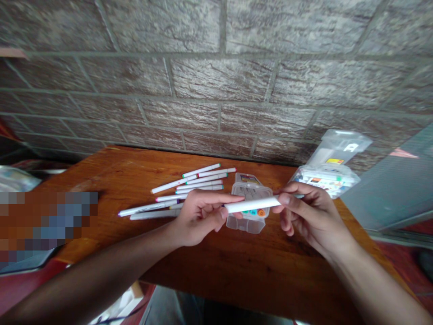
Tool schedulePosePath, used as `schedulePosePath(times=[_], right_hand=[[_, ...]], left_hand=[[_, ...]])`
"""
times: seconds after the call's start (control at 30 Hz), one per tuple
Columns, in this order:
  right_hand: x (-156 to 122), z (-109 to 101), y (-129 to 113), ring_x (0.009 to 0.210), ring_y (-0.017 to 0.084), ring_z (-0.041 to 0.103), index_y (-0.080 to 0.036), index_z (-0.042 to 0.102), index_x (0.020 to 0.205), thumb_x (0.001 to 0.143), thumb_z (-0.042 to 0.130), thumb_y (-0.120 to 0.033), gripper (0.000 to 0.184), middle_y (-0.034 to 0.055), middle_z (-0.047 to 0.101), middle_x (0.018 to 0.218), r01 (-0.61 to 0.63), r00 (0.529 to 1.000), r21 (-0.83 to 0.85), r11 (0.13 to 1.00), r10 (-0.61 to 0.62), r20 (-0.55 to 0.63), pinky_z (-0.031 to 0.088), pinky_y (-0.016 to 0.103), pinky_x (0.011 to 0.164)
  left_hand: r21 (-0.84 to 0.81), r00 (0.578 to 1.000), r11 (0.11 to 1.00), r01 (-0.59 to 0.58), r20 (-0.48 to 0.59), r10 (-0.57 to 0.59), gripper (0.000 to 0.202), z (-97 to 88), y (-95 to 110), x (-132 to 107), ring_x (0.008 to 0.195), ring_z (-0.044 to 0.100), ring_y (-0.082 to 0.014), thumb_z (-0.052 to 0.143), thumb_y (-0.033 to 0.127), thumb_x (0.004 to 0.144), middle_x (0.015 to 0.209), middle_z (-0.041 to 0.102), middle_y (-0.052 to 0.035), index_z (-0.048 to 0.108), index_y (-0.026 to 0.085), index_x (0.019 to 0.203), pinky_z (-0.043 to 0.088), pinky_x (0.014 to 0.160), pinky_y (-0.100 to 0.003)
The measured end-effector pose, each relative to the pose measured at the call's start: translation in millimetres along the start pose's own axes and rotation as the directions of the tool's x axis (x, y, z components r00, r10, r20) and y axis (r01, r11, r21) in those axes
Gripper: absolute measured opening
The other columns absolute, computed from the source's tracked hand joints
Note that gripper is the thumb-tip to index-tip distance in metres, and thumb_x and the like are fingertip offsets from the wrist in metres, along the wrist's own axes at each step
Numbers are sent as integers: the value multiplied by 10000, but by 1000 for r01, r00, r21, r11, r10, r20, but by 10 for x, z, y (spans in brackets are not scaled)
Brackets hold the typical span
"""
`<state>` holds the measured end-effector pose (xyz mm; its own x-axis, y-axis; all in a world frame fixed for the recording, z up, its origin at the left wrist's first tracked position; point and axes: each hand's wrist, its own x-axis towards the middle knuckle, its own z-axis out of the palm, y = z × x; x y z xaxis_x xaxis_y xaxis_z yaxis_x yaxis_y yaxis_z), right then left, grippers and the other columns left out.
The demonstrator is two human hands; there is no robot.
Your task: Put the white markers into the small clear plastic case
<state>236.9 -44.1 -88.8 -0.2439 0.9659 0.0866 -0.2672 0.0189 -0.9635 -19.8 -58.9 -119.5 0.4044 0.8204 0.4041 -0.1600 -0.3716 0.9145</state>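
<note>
A white marker [253, 205] is stretched almost level between my two hands above the table. My left hand [203, 214] pinches its left end between thumb and fingers. At the other end, my right hand [306, 212] grips it with thumb and fingertips. Below the marker sits a small clear plastic case [245, 225], its lid open, with round coloured pieces [253, 211] inside; part of it is hidden by the marker and my fingers. Left of my left hand, several white markers [174, 184] with coloured ends lie loosely on the table.
The wooden table [237, 266] stands against a grey brick wall [216, 76]. At the back right, a larger clear box [338, 174] stands with its lid raised, holding things I cannot make out. A translucent panel [399, 180] rises beyond the right edge.
</note>
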Motion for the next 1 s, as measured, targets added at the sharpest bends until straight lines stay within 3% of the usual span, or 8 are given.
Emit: schedulePosePath(times=[0.37, 0.67, 0.83, 1.0], right_hand=[[1, -5, 1, 357, 134, 657, -192, 791, 746, 764, 947, -333, 212, 27, 799, 652, 8, 1000, 29, 1000, -9, 30, 528, 176, 312], [-10, -20, 11, 382, 133, 671, -194, 793, 763, 788, 935, -330, 198, 24, 798, 666, 3, 999, 20, 1000, -4, 33, 537, 172, 327], [-5, -21, 13, 369, 130, 666, -192, 793, 750, 784, 938, -329, 202, 19, 800, 662, 0, 999, 39, 999, -1, 36, 539, 171, 321], [4, -12, 3, 346, 129, 653, -184, 801, 739, 764, 950, -326, 208, 16, 791, 638, 4, 999, 60, 998, -7, 40, 541, 177, 310]], left_hand=[[-67, 997, 995, -68, 38, 70, 401, -16, -4, -7, 477, 519, -84, 688, 365, 1010, 937, 830, -187, 758, 176, 1357, 388, 423, -200], [-12, 1000, 1000, -27, 6, 27, 415, 7, 17, 15, 461, 505, -82, 689, 400, 1007, 891, 828, -180, 777, 142, 1320, 394, 410, -197], [-88, 996, 994, -58, 59, 63, 373, -18, -16, -6, 495, 523, -73, 676, 305, 1024, 967, 835, -179, 744, 210, 1379, 396, 449, -190], [-133, 993, 990, -49, 104, 63, 375, -44, -30, -29, 533, 546, -78, 648, 315, 1043, 1029, 835, -162, 730, 243, 1401, 421, 485, -205]])
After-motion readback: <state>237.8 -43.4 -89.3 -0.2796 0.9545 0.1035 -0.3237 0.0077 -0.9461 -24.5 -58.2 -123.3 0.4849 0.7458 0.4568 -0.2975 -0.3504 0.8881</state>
